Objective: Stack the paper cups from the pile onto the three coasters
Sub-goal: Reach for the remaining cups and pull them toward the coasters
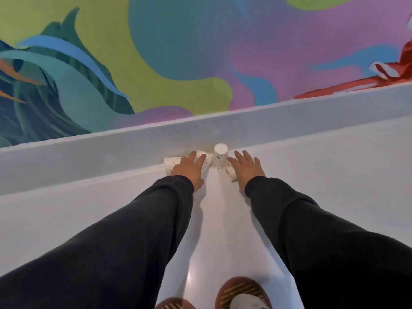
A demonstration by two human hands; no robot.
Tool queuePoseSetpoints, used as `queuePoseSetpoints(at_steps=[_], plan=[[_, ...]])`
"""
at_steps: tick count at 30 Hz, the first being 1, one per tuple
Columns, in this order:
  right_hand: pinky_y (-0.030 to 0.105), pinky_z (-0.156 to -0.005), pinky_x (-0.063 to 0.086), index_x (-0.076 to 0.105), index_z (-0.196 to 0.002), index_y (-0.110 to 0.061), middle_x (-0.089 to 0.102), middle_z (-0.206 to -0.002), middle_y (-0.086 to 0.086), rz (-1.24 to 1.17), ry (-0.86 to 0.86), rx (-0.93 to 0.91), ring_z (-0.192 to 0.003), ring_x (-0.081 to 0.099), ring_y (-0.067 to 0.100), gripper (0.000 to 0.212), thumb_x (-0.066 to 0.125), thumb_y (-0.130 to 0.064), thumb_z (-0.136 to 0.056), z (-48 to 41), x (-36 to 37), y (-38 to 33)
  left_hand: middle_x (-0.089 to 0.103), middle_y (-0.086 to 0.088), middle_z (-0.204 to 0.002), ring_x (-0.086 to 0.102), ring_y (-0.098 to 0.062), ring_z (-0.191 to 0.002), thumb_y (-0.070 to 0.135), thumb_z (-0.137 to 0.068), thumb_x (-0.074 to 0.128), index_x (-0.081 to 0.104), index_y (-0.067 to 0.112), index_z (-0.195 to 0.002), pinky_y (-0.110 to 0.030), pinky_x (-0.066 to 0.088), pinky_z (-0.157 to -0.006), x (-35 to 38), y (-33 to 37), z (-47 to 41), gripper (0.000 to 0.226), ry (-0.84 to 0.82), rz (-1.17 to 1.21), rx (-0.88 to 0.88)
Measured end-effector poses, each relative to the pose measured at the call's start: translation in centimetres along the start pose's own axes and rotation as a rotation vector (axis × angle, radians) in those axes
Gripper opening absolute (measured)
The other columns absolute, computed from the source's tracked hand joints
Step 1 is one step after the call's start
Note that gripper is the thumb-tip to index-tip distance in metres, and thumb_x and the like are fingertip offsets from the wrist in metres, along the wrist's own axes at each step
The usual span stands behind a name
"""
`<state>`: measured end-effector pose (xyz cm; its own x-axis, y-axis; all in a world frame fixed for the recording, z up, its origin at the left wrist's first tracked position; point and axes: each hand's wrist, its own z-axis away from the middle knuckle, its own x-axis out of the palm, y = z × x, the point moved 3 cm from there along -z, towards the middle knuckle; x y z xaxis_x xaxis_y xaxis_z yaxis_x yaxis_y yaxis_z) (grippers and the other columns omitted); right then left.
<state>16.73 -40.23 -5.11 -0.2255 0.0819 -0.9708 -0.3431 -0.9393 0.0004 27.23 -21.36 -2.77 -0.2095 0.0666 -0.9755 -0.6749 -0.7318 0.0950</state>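
Head view: slippers stand on the pale floor at the near edge. Both arms, in dark sleeves, reach straight forward, palms down. The left hand has straight fingers laid flat over tipped paper cups, no grip. The right hand has straight, spread fingers, holds nothing, and is above another tipped cup. Between the hands an upside-down cup stands against the grey ledge. A painted wall lies beyond.

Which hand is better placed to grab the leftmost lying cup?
Left, likely. The left hand lies partly over the leftmost lying cup; the right hand lies open on the far side of the inverted cup.
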Motion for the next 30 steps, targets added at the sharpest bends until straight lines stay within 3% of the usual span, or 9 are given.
queuePoseSetpoints(at_steps=[5, 8, 14, 16, 18, 19, 24, 28, 30], plan=[[0.049, -0.127, 0.018, 0.019, -0.162, -0.028, 0.009, -0.173, 0.001, -0.019, -0.006, -0.032, -0.16, 0.005, 0.028, 0.101, 0.075, -0.006, -0.081, -0.4, 0.9, 0.4, 0.029, -0.007, -0.155, 0.042, -0.033, -0.132, 0.034, -0.091, 0.065, 0.029, 0.025, -0.151, -0.049, 0.048, -0.1, 0.8, 0.2, -0.9, 0.071, -0.015, 0.013, 0.0], [0.045, -0.125, 0.026, 0.027, -0.16, -0.023, 0.023, -0.169, 0.002, -0.064, 0.037, -0.061, -0.158, 0.016, 0.029, 0.094, 0.075, -0.005, -0.081, -0.3, 1.5, 0.5, 0.035, -0.008, -0.149, 0.047, -0.034, -0.126, 0.036, -0.092, 0.066, 0.033, 0.025, -0.147, -0.049, 0.05, -0.096, 1.0, 0.2, -1.0, 0.066, 0.017, 0.048, -0.015], [0.039, -0.12, 0.036, 0.05, -0.142, -0.025, 0.053, -0.143, -0.002, -0.264, 0.066, -0.023, -0.139, 0.043, 0.025, 0.069, 0.074, -0.002, -0.081, 0.1, 2.0, 0.4, 0.04, -0.006, -0.125, 0.062, -0.029, -0.086, 0.038, -0.091, 0.071, 0.045, 0.027, -0.121, -0.046, 0.057, -0.086, 1.4, -0.4, -1.2, 0.042, -0.009, 0.175, -0.111], [0.037, -0.111, 0.044, 0.058, -0.126, -0.031, 0.057, -0.132, -0.002, -0.34, 0.028, 0.013, -0.128, 0.055, 0.024, 0.057, 0.075, -0.003, -0.079, 0.6, 1.9, 0.2, 0.042, -0.006, -0.121, 0.062, -0.029, -0.081, 0.034, -0.092, 0.07, 0.044, 0.025, -0.115, -0.046, 0.057, -0.086, 1.5, -0.6, -1.3, 0.036, -0.018, 0.232, -0.151], [0.033, -0.097, 0.049, 0.06, -0.109, -0.035, 0.061, -0.117, -0.004, -0.388, -0.006, 0.011, -0.112, 0.062, 0.023, 0.045, 0.074, -0.005, -0.078, 1.3, 1.4, -0.1, 0.047, -0.008, -0.12, 0.062, -0.032, -0.09, 0.029, -0.089, 0.072, 0.044, 0.021, -0.116, -0.047, 0.055, -0.089, 1.4, -0.8, -1.3, 0.04, -0.025, 0.316, -0.204], [0.032, -0.093, 0.049, 0.063, -0.11, -0.033, 0.062, -0.115, -0.005, -0.417, -0.018, 0.01, -0.107, 0.063, 0.022, 0.043, 0.074, -0.007, -0.079, 1.8, 1.2, -0.1, 0.051, -0.009, -0.118, 0.062, -0.032, -0.095, 0.026, -0.087, 0.074, 0.043, 0.019, -0.117, -0.047, 0.055, -0.09, 1.4, -0.8, -1.2, 0.044, -0.037, 0.347, -0.225], [0.03, -0.091, 0.044, 0.058, -0.125, -0.036, 0.066, -0.116, -0.011, -0.677, -0.069, 0.029, -0.106, 0.061, 0.016, 0.056, 0.085, -0.04, -0.076, 4.8, 0.3, 1.0, 0.062, -0.004, -0.097, 0.062, -0.022, -0.085, 0.029, -0.081, 0.077, 0.041, 0.022, -0.115, -0.038, 0.056, -0.078, -0.1, -0.9, 1.0, 0.051, -0.124, 0.384, -0.2], [0.035, -0.095, 0.05, 0.059, -0.127, -0.037, 0.062, -0.118, -0.005, -0.786, 0.023, 0.043, -0.107, 0.061, 0.019, 0.066, 0.089, -0.043, -0.069, 8.0, -1.7, 1.7, 0.065, -0.002, -0.101, 0.061, -0.021, -0.086, 0.035, -0.081, 0.076, 0.052, 0.03, -0.112, -0.033, 0.052, -0.073, -4.6, -1.3, 3.8, 0.04, -0.068, 0.403, -0.138], [0.033, -0.088, 0.05, 0.062, -0.127, -0.034, 0.059, -0.113, -0.001, -0.846, 0.09, 0.044, -0.101, 0.06, 0.019, 0.065, 0.091, -0.039, -0.069, 9.8, -3.3, 1.6, 0.064, 0.0, -0.11, 0.06, -0.021, -0.092, 0.035, -0.081, 0.077, 0.057, 0.031, -0.119, -0.031, 0.049, -0.076, -7.4, -1.3, 5.7, 0.043, -0.007, 0.402, -0.112]])
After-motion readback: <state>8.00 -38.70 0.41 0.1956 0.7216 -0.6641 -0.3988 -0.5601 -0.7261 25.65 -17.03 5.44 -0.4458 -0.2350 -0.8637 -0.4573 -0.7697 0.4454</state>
